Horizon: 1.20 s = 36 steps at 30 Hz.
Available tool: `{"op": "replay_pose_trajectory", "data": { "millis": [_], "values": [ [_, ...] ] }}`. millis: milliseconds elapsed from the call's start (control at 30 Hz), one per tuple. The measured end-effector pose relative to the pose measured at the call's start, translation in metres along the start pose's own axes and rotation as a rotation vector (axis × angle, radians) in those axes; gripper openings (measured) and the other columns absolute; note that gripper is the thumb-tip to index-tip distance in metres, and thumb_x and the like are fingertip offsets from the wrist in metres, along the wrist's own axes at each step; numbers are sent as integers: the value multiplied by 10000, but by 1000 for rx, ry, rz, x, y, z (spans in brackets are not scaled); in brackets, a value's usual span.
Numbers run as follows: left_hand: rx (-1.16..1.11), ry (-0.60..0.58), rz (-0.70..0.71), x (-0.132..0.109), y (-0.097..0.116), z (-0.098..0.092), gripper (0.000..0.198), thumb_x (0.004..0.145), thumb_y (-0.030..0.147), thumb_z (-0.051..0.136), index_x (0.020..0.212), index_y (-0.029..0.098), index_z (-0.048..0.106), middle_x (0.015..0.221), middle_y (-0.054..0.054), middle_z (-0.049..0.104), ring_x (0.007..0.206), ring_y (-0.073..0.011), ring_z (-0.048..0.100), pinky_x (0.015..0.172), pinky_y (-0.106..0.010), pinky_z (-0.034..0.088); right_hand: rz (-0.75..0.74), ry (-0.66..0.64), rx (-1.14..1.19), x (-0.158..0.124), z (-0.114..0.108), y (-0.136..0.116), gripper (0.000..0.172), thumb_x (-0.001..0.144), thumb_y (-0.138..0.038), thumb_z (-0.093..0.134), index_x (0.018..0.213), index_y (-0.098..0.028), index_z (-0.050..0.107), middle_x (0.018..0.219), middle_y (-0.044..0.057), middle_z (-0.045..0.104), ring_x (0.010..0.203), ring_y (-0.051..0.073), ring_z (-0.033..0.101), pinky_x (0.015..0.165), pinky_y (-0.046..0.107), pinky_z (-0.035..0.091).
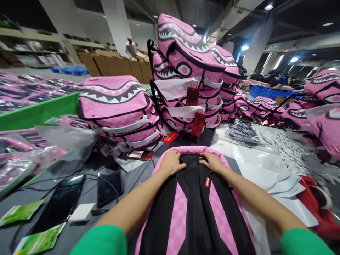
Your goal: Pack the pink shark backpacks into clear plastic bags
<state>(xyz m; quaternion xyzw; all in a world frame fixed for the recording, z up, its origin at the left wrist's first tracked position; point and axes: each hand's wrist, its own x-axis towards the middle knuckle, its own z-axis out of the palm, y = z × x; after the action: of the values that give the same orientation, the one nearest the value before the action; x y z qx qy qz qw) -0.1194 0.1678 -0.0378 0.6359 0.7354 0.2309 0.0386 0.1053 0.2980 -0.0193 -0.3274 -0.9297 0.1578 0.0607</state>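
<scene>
A pink checkered backpack (176, 219) lies in front of me with its black back panel and shoulder straps facing up. My left hand (172, 163) grips its top edge on the left, thumb on the black panel and fingers over the pink rim. On the other side my right hand (213, 162) holds the same edge, its fingers curled by the strap tops. A small red label (207, 182) shows on the right strap. Just beyond the pack, red hang tags (170, 137) lie on and hang over the dark tabletop. The underside of the backpack is hidden.
Stacked pink shark-mouth backpacks (191, 63) rise ahead, with another pile (117, 106) to their left. Phones (109, 186), cables and a white box (82, 212) lie at left. White sheets (265, 177) and a red tape dispenser (316, 205) are at right. A person (130, 48) stands behind cartons.
</scene>
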Motion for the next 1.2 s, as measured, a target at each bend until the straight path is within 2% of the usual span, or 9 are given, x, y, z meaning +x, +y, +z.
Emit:
{"op": "replay_pose_trajectory", "data": {
  "millis": [100, 233, 400, 500, 633, 767, 867, 1000, 1200],
  "values": [
    [2, -6, -83, 27, -3, 3, 436, 794, 499, 644, 1028, 135, 692, 1115, -211, 678, 1189, -407, 564, 1083, -526, 389, 30, 11, -38, 35, 0, 1, 298, 957, -346, 658, 1223, -212, 644, 1262, 103, 707, 1178, 280, 659, 993, 404, 500],
    [-31, -41, -176, 21, 15, -8, 788, 872, 702, 476, 1362, 90, 557, 1359, -287, 590, 1312, -429, 529, 1067, -516, 404, 27, 89, -88, 47, 9, 6, 278, 976, -369, 638, 1179, -179, 637, 1204, 113, 712, 1142, 264, 662, 964, 369, 496],
    [-56, -279, -221, -3, 72, -2, 1077, 776, 894, 403, 1606, 230, 231, 1656, -274, 195, 1515, -543, 80, 1129, -731, 188, 30, 208, -166, 47, 26, 11, 254, 1006, -363, 569, 1163, -172, 629, 1135, 130, 706, 1071, 273, 667, 907, 390, 514],
    [-27, -356, -222, -6, 87, 2, 1000, 793, 845, 473, 1599, 301, 242, 1701, -181, 70, 1522, -504, -72, 1195, -685, 91, -21, 263, -214, 48, 19, 6, 262, 993, -285, 571, 1229, -180, 618, 1134, 143, 702, 1079, 284, 652, 939, 428, 504],
    [-33, -236, -255, -12, 83, 3, 809, 884, 678, 536, 1582, 383, 252, 1715, -109, 38, 1535, -474, -24, 1229, -620, 115, -88, 274, -351, 52, -24, 1, 406, 952, -140, 575, 1344, -246, 578, 1360, 137, 621, 1289, 293, 529, 1071, 451, 418],
    [-14, -131, -249, -27, 76, 17, 759, 899, 605, 577, 1567, 417, 271, 1718, -74, 83, 1542, -472, 33, 1225, -620, 165, 99, 110, -451, 71, -61, 17, 426, 818, -180, 762, 1223, -207, 631, 1149, 127, 694, 1040, 286, 653, 811, 340, 491],
    [30, -63, -234, -29, 67, 33, 728, 910, 589, 574, 1558, 441, 276, 1717, -72, 108, 1539, -482, 66, 1210, -633, 193, 122, 6, -457, 91, -56, 28, 325, 767, -178, 795, 1059, -214, 657, 993, 60, 702, 906, 234, 672, 694, 271, 440],
    [137, -17, -219, -9, 55, 42, 680, 908, 599, 585, 1529, 444, 355, 1700, -100, 184, 1519, -498, 173, 1181, -645, 229, 143, 42, -481, 103, -35, 27, 254, 927, -176, 612, 1180, -189, 592, 1124, 113, 662, 1027, 242, 634, 782, 295, 445],
    [148, 20, -225, 4, 56, 35, 624, 934, 596, 542, 1500, 342, 471, 1666, -152, 272, 1507, -487, 230, 1171, -617, 276, -5, 11, -463, 58, -53, 2, 320, 891, -86, 567, 1207, -118, 602, 1210, 216, 623, 1099, 321, 587, 891, 403, 456]
  ]
}}
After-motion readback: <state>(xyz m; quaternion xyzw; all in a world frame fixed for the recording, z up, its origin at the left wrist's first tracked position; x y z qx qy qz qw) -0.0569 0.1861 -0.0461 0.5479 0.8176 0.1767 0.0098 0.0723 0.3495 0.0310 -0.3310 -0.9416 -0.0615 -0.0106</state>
